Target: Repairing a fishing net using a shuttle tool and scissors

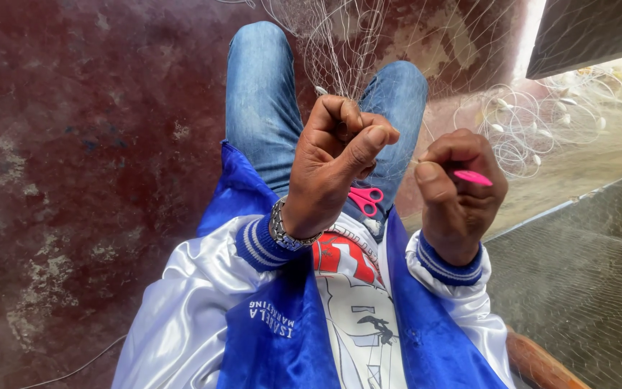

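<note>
Lying level, the pink needle points right, right hand fingers clamped on it; left hand pinching net.

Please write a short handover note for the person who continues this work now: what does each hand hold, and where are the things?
Left hand: closed, pinching the fine fishing net between thumb and fingers.
Right hand: closed on a pink netting needle.
Pink scissors lie in the lap, behind the left hand.
The net runs up over the knees; more net with small white floats is heaped on the right.
Done or left: the picture does not show which part of the net is already worked.
</note>
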